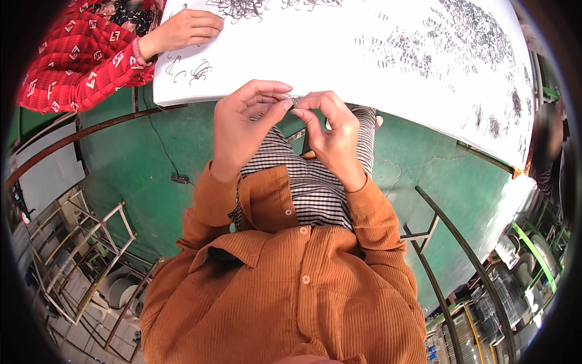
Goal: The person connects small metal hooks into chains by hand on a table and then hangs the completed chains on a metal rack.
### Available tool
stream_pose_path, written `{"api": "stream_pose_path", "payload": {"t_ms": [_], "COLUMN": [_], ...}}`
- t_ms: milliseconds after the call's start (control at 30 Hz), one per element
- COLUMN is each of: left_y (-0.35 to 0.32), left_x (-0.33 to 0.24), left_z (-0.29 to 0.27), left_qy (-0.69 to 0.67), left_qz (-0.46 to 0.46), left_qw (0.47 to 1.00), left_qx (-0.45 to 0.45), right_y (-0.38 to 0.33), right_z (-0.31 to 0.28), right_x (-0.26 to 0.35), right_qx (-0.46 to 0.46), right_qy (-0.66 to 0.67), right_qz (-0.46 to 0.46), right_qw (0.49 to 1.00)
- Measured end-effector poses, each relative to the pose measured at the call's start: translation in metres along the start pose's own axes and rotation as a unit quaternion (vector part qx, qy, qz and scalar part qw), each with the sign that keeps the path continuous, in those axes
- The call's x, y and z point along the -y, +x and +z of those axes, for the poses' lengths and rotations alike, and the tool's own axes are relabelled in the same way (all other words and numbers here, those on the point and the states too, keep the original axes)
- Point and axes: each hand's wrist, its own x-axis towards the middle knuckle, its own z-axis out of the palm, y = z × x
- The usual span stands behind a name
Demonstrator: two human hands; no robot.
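Just over the near edge of the white table [291,57], my two hands meet fingertip to fingertip. Thumb and forefinger of my left hand [241,124] pinch a small, shiny dark-grey piece [294,101] from the left. From the right, my right hand [334,128] is closed on the same piece with thumb and forefinger. The piece is too small and too covered by my fingers to tell its kind. Beyond my left hand, a few loose thin black curved strips [201,71] lie on the tabletop.
Many small black curved pieces [424,45] are spread over the table's right side, with a tangled heap [239,6] at the far edge. Another person's hand [188,29], in a red sleeve, rests at the table's left. Metal frames [85,242] stand on the green floor [121,164].
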Motion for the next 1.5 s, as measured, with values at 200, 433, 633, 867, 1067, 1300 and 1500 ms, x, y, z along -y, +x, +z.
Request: {"api": "stream_pose_path", "payload": {"t_ms": [200, 433, 633, 867, 1067, 1300, 1500], "left_y": [-0.025, -0.019, -0.021, -0.024, -0.025, -0.033, -0.030], "left_x": [0.010, 0.013, 0.021, 0.020, 0.014, 0.001, 0.000], "left_z": [0.002, 0.004, 0.002, 0.001, 0.008, 0.012, 0.010], "left_qy": [-0.019, -0.025, -0.016, 0.005, -0.059, -0.034, -0.011], "left_qz": [0.092, 0.121, 0.120, 0.095, 0.078, 0.105, 0.167], "left_qw": [0.995, 0.991, 0.991, 0.994, 0.994, 0.994, 0.985], "left_qx": [-0.044, -0.044, -0.056, -0.053, -0.043, -0.020, 0.040], "right_y": [0.046, 0.169, 0.174, 0.099, 0.008, 0.002, -0.005], "right_z": [-0.014, -0.012, -0.012, -0.034, -0.033, -0.025, -0.027], "right_x": [-0.028, -0.121, -0.119, -0.037, 0.009, 0.014, 0.045], "right_qx": [-0.036, 0.008, 0.086, 0.092, 0.108, 0.050, -0.021], "right_qy": [-0.023, -0.301, -0.379, -0.002, 0.327, 0.273, 0.221], "right_qz": [-0.088, -0.034, -0.067, 0.066, 0.204, 0.088, 0.074], "right_qw": [0.995, 0.953, 0.919, 0.994, 0.917, 0.957, 0.972]}}
